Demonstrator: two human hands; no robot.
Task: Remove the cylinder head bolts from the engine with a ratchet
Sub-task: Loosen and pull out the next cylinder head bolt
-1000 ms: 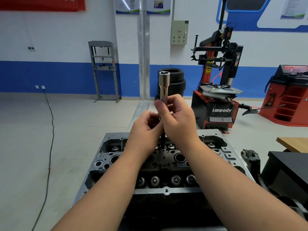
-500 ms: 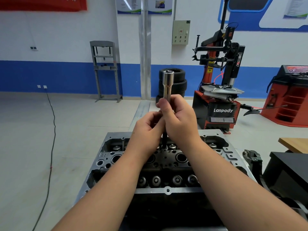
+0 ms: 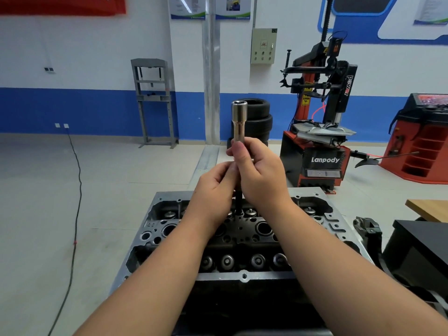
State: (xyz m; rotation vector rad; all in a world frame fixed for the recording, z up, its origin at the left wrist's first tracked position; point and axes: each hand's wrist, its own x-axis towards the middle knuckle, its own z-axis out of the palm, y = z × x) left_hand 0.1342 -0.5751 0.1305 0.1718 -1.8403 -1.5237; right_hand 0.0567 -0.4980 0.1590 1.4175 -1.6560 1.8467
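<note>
Both hands meet above the grey metal cylinder head (image 3: 244,276): the right hand (image 3: 260,177) grips the upright long chrome socket (image 3: 238,121), and the left hand (image 3: 214,190) pinches the black bolt shank (image 3: 238,201) beneath it. A red-and-black tyre changer (image 3: 320,141) stands far right.

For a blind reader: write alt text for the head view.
Both hands hold a long socket upright above a cylinder head: the right hand grips its shaft, the left hand pinches just below. A dark rod runs down from them to the head. Behind stand a tyre changer and stacked tyres.
</note>
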